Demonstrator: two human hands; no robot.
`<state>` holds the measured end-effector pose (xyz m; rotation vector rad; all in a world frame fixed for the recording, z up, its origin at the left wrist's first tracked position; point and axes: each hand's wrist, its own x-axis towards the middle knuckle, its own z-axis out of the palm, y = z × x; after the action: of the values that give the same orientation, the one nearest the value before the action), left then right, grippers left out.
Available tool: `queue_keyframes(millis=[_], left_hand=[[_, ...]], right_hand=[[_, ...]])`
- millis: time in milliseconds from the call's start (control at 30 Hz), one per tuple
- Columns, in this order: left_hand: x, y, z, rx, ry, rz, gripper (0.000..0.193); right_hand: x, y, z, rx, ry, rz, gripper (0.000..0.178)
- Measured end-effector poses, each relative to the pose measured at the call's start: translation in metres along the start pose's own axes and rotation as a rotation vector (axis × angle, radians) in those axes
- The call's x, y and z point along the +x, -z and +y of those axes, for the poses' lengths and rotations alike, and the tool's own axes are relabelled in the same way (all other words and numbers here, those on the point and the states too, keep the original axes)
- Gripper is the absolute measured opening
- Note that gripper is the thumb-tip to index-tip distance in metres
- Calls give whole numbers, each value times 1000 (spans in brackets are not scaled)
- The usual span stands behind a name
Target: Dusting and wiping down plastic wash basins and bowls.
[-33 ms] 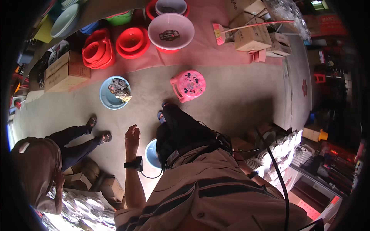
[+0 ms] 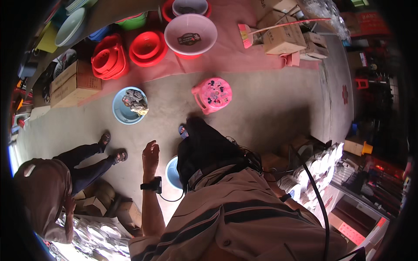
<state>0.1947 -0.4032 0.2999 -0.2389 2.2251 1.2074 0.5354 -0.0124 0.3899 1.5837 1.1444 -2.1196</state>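
My left hand (image 2: 150, 159) hangs over the bare floor, its fingers loosely bent and nothing in them. A black band with a box-like piece (image 2: 152, 185) is strapped round that wrist, and a cable leads off it. Close by, a light blue basin (image 2: 173, 172) is partly hidden by my leg. My right hand (image 2: 269, 176) is down at my right side by the hip, its fingers hidden. Ahead on the floor stand a pink stool (image 2: 214, 95) with a printed seat and a blue basin (image 2: 116, 109) holding crumpled grey and yellowish cloths.
At left another person (image 2: 43, 195) stands beside shiny wrapped stacks (image 2: 93, 232). Red basins (image 2: 148, 45), a red mop bucket (image 2: 106, 58) and a pale pink basin (image 2: 204, 37) line the far red sheet. Cardboard boxes (image 2: 283, 39), a broom (image 2: 246, 35) and stacked dishes (image 2: 289, 185) are at right.
The view has shifted slightly. One of my feet has gone out of sight under the dark trouser leg, while the other still shows. My left hand keeps its loosely bent pose.
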Motion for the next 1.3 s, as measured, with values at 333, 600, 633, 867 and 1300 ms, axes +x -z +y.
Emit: queue_keyframes(millis=[333, 600, 633, 867, 1300], left_hand=[[18, -48, 34, 216, -199, -274, 35], [25, -94, 86, 373, -279, -376, 36], [22, -102, 94, 381, -258, -382, 36], [-5, -201, 176, 527, -412, -609, 35], [-181, -422, 237, 900, -1066, -1838, 31]], right_hand=[[-60, -26, 29, -176, 249, 208, 19], [-73, 18, 64, -645, 671, 626, 17], [-70, 27, 54, -606, 661, 670, 18], [-57, 59, 12, -387, 495, 744, 26], [-59, 80, 72, -156, 481, 551, 51]])
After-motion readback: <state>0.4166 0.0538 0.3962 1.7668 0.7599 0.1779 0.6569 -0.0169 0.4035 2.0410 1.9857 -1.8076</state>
